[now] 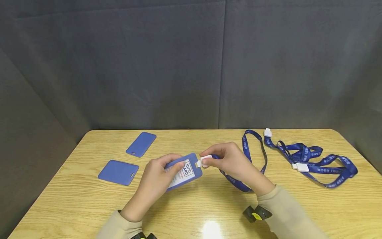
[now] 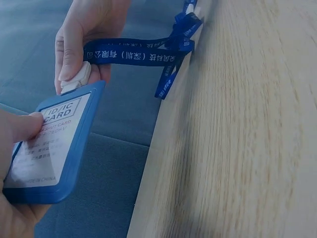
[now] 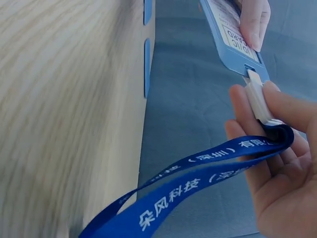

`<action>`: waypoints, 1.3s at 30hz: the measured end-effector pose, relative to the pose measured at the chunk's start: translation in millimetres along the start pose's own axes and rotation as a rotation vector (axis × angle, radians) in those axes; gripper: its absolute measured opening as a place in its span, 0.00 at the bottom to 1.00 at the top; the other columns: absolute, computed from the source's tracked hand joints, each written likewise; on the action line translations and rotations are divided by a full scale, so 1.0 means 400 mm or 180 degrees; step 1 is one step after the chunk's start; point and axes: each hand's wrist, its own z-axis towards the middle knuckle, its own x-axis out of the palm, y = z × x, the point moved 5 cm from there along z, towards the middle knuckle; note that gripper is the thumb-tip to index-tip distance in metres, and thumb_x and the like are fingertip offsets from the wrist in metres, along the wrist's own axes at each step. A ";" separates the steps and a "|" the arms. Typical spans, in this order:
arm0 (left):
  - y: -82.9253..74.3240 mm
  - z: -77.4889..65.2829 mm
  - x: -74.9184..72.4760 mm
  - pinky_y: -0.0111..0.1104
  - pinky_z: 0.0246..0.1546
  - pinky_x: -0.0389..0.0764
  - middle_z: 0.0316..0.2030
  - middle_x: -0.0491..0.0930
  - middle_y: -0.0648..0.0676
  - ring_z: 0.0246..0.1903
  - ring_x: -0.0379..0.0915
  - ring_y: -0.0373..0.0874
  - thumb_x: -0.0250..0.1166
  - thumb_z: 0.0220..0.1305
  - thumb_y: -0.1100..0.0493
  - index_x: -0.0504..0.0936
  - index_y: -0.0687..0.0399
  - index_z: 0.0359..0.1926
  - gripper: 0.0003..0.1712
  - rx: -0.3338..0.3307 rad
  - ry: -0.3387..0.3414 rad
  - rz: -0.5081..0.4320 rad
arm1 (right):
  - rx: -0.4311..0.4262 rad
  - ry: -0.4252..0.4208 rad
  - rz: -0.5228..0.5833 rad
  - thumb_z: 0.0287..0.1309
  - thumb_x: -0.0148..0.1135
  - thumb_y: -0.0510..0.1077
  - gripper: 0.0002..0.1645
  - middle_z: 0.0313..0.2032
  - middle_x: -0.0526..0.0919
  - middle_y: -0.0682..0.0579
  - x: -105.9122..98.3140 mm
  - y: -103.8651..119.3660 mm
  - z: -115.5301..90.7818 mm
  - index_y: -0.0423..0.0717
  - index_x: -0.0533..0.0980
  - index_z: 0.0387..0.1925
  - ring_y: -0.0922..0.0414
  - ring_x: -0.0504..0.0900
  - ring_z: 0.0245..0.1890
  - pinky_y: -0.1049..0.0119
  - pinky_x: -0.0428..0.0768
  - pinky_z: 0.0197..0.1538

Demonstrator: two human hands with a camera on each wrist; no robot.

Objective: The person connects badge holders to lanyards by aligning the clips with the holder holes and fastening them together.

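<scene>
My left hand (image 1: 158,174) holds a blue badge holder (image 1: 192,158), thumb on its white card face printed ID/IC CARD. Between the thumb and fingers of my right hand (image 1: 232,162) is the white plastic clip (image 1: 206,161) of a blue lanyard (image 1: 238,185). The clip's narrow tip sits at the slot in the holder's short edge; in the right wrist view the clip tip (image 3: 253,77) overlaps that slot. From the clip, the printed strap (image 3: 183,191) runs past my right fingers and loops down onto the table.
Two more blue badge holders (image 1: 141,144) (image 1: 118,172) lie on the wooden table (image 1: 185,215) at the left. At the right are two bunched blue lanyards (image 1: 305,152) (image 1: 343,166) with white clips. A dark curtain (image 1: 191,66) hangs behind the table.
</scene>
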 end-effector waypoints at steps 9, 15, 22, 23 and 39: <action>0.004 0.002 0.001 0.31 0.29 0.75 0.33 0.82 0.42 0.26 0.74 0.37 0.67 0.57 0.53 0.84 0.43 0.38 0.07 -0.0055 0.0047 -0.0147 | 0.0122 0.0065 0.0089 0.52 0.68 0.46 0.12 0.32 0.85 0.54 -0.001 -0.004 0.000 0.46 0.83 0.39 0.57 0.81 0.30 0.69 0.72 0.28; 0.004 0.001 0.004 0.31 0.28 0.75 0.32 0.82 0.43 0.26 0.74 0.37 0.67 0.57 0.53 0.85 0.44 0.38 0.07 -0.0059 0.0036 -0.0128 | 0.0158 0.0079 0.0106 0.52 0.68 0.44 0.12 0.31 0.85 0.54 0.003 -0.003 0.000 0.44 0.83 0.38 0.56 0.82 0.30 0.69 0.73 0.28; 0.003 0.000 0.009 0.30 0.28 0.75 0.32 0.82 0.43 0.25 0.74 0.36 0.67 0.57 0.53 0.85 0.47 0.38 0.08 0.0004 0.0019 -0.0107 | 0.0118 0.0107 0.0126 0.52 0.67 0.44 0.12 0.31 0.85 0.51 0.006 -0.002 0.002 0.42 0.82 0.38 0.58 0.82 0.29 0.69 0.74 0.29; 0.003 0.001 0.009 0.30 0.28 0.75 0.32 0.82 0.43 0.25 0.74 0.36 0.67 0.57 0.53 0.85 0.47 0.38 0.08 0.0010 0.0009 -0.0105 | 0.0125 0.0109 0.0134 0.52 0.67 0.44 0.12 0.31 0.85 0.51 0.006 -0.002 0.001 0.42 0.82 0.38 0.58 0.82 0.29 0.69 0.74 0.28; 0.000 -0.002 0.015 0.30 0.28 0.74 0.31 0.82 0.43 0.25 0.73 0.35 0.67 0.57 0.52 0.85 0.47 0.37 0.08 0.0041 -0.0038 0.0053 | 0.0241 0.0037 -0.0017 0.51 0.69 0.44 0.10 0.34 0.85 0.53 0.015 -0.016 0.004 0.47 0.83 0.37 0.53 0.81 0.28 0.70 0.70 0.23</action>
